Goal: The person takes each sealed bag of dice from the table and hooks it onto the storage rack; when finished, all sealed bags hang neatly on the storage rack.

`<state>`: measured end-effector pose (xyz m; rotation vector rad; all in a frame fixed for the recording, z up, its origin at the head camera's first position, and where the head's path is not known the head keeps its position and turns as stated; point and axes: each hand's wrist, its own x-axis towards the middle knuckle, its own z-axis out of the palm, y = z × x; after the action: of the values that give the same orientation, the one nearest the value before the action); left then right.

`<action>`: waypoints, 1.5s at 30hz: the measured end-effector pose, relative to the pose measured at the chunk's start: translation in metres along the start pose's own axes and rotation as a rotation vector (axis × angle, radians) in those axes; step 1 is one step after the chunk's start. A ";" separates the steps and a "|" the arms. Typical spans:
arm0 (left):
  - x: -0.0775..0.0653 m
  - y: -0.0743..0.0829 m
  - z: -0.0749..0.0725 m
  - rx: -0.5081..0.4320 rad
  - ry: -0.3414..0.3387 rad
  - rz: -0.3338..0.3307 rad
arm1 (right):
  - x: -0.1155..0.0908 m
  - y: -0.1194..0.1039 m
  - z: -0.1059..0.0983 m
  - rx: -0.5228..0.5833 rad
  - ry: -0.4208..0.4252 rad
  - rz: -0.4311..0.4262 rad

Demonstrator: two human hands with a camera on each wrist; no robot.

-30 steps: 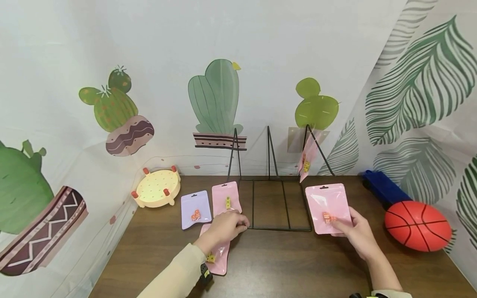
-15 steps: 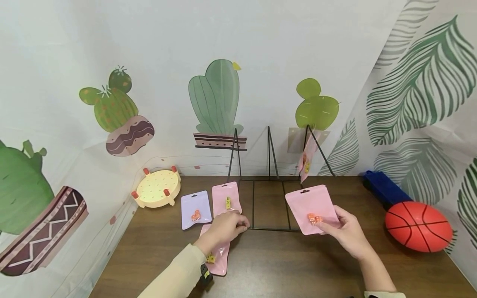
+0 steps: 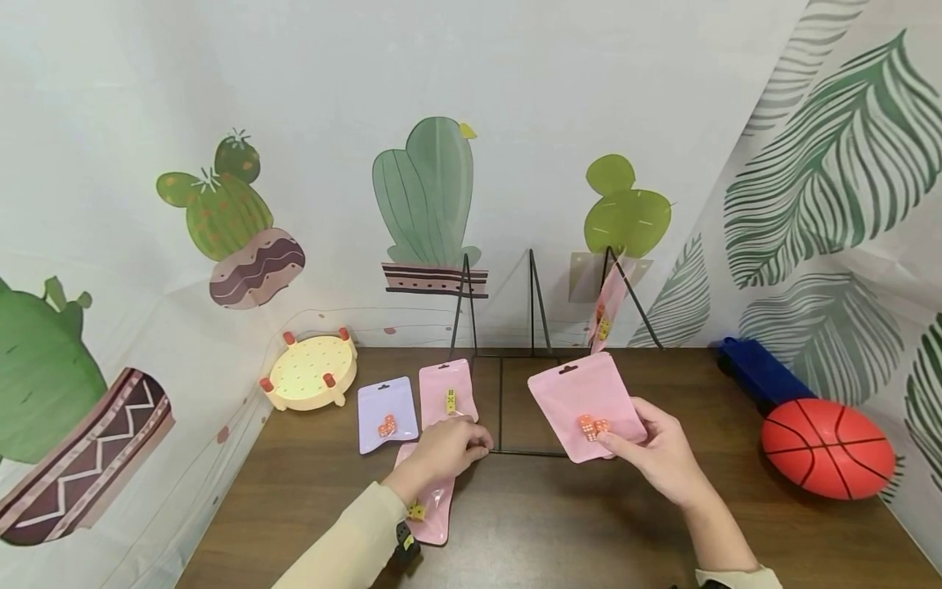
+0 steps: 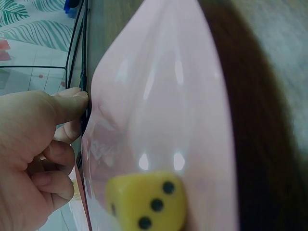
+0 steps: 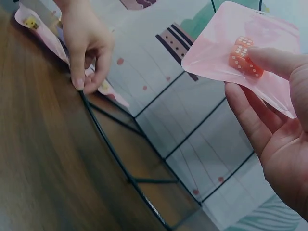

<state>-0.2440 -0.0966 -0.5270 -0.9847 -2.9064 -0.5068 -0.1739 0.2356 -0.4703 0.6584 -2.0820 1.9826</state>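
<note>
Fingers and thumb of the right hand point(image 3: 662, 454) pinch a pink zip pouch point(image 3: 570, 401) by its lower right edge, the thumb lying over the orange dice point(image 3: 587, 425) inside. Tilted, with its hang-hole uppermost, the pouch is held in front of the right half of the black wire display rack point(image 3: 500, 401), on none of its hooks. At the rack's near left corner, the left hand point(image 3: 445, 450) pinches the base wire between thumb and forefinger, its other fingers curled in; it seems to be steadying the frame.

As for progress, the work looks partly done. A pink pouch with dice point(image 3: 609, 307) hangs at the rack's right-hand upright; whether a second hangs behind it I cannot tell. The held pouch is not yet hung. Just left of the rack, one pink pouch with yellow dice point(image 3: 441, 380) lies flat, a lavender pouch point(image 3: 374, 409) lies beyond it, and another pink pouch point(image 3: 437, 495) lies nearer the person, partly under the left forearm. Those three would appear to be what is left.
</note>
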 end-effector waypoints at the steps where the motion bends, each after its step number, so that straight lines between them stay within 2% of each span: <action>1: 0.000 0.000 0.000 0.001 0.001 0.001 | 0.001 -0.002 0.002 0.007 0.001 -0.005; 12: 0.000 0.001 -0.001 0.006 0.003 0.001 | 0.011 -0.012 0.018 0.102 -0.001 -0.127; 19: 0.000 0.000 -0.001 0.000 0.003 -0.001 | 0.016 -0.013 0.022 0.069 -0.002 -0.089; 28: 0.001 0.000 0.001 0.008 0.000 -0.011 | 0.022 -0.015 0.027 0.079 -0.011 -0.135; 39: 0.001 -0.001 0.001 0.006 0.003 -0.005 | 0.029 -0.011 0.031 0.116 0.006 -0.051; 45: 0.000 -0.001 0.002 0.011 0.007 0.001 | 0.038 -0.007 0.036 0.120 0.060 -0.007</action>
<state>-0.2450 -0.0966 -0.5295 -0.9804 -2.8994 -0.4929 -0.1981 0.1932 -0.4505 0.6176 -1.9362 2.1102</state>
